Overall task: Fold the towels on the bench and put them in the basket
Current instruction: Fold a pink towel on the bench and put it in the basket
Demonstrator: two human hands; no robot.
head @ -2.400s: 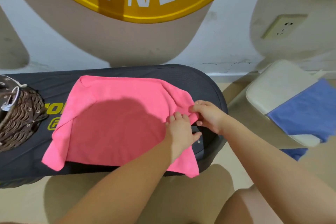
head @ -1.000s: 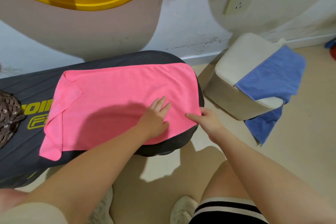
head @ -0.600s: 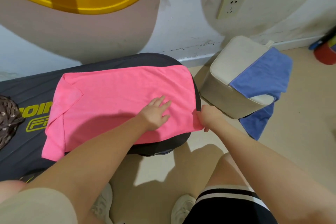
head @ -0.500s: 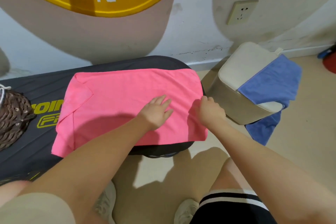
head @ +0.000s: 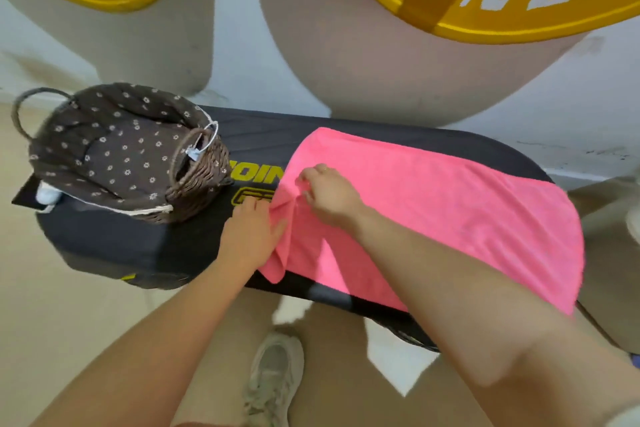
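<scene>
Black padded surface (head: 145, 239) carries a pink towel (head: 450, 211); both my grips bunch its nine-o'clock edge, left grip (head: 251, 236) pressing, right grip (head: 329, 194) pinching, basket (head: 117, 152) further toward nine.

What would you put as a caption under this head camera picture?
Both hands, left hand and right hand, work the bunched end of a pink towel on a black bench, beside a wicker basket.
</scene>
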